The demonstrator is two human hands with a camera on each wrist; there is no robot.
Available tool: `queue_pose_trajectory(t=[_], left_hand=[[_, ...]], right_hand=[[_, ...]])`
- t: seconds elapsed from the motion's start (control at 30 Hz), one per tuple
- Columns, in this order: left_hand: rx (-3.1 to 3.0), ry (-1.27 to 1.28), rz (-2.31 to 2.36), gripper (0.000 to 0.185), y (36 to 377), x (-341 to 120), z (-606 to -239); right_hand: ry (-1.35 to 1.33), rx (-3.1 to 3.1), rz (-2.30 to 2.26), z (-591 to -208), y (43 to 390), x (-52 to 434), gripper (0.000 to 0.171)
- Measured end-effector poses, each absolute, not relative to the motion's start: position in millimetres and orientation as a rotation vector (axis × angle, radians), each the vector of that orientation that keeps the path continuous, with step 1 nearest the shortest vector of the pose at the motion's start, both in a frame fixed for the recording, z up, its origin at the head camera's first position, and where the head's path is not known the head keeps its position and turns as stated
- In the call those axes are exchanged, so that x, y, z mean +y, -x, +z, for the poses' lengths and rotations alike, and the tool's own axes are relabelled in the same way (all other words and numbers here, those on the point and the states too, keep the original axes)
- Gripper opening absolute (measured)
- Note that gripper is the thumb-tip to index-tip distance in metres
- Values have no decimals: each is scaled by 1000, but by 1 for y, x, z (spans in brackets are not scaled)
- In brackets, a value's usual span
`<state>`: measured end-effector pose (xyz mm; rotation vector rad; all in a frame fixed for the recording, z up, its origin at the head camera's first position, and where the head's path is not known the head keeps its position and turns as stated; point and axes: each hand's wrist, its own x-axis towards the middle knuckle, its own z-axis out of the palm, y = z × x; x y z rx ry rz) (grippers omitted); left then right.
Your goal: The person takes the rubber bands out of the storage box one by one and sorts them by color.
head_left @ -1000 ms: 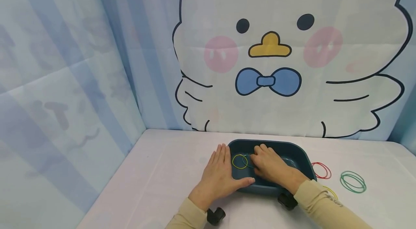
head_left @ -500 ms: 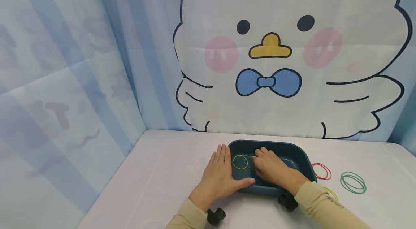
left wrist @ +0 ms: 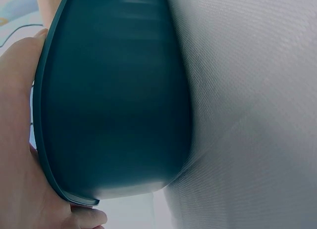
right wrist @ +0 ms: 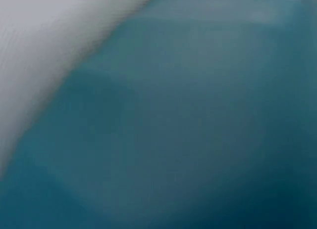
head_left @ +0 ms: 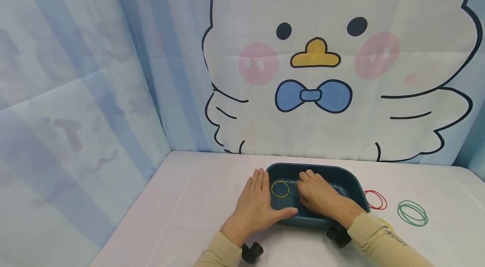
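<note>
Rubber bands: yellow band (head_left: 279,188) in teal tray (head_left: 350,182), lower ctr. R hand (head_left: 318,195) inside tray, fingers curled at green band (head_left: 292,189); grip unclear. L hand (head_left: 257,206) flat vs tray's left wall. Step: depositing. Next needs clean release.

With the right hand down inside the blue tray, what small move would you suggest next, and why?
Probably lift the right hand out of the tray: its fingers lie over a green band beside the yellow band, while the left hand steadies the rim. Red bands wait on the table.
</note>
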<state>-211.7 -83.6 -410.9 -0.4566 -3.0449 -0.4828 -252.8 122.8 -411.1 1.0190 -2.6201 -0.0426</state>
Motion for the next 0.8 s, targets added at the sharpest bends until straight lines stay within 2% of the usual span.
queue_pose_trajectory(t=[0.8], left_hand=[[-3045,451,-485,123,210,-83,-412]], right_hand=[[-1015,-2553,-82,-390,242,139,15]])
